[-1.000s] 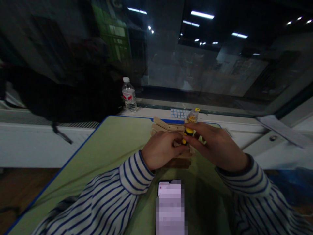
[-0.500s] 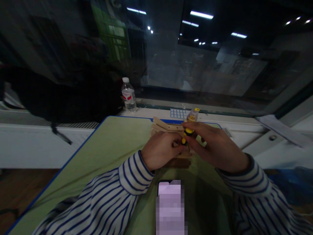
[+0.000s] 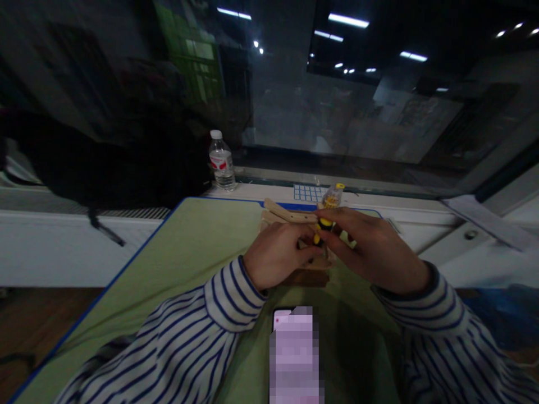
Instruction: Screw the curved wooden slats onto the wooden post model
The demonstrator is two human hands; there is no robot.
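A small yellow-and-black screwdriver stands roughly upright over pale wooden pieces. My right hand is closed, thumb and fingers pinching the screwdriver's upper handle. From the other side, my left hand is closed too, thumb and forefinger at the lower yellow part of the tool. Both hands cover much of the wooden assembly, which has slats with small holes. The screwdriver's tip is hidden by fingers and wood. A darker wooden block lies at the near side of the assembly.
A phone lies on the green table nearest me. Along the sill behind stand a water bottle and a clear yellow-capped container, beside a blue-gridded sheet. A dark bag is at left, papers at right.
Both hands keep their places on the screwdriver, with only a slight shift of the fingers. The whole view has moved very slightly.
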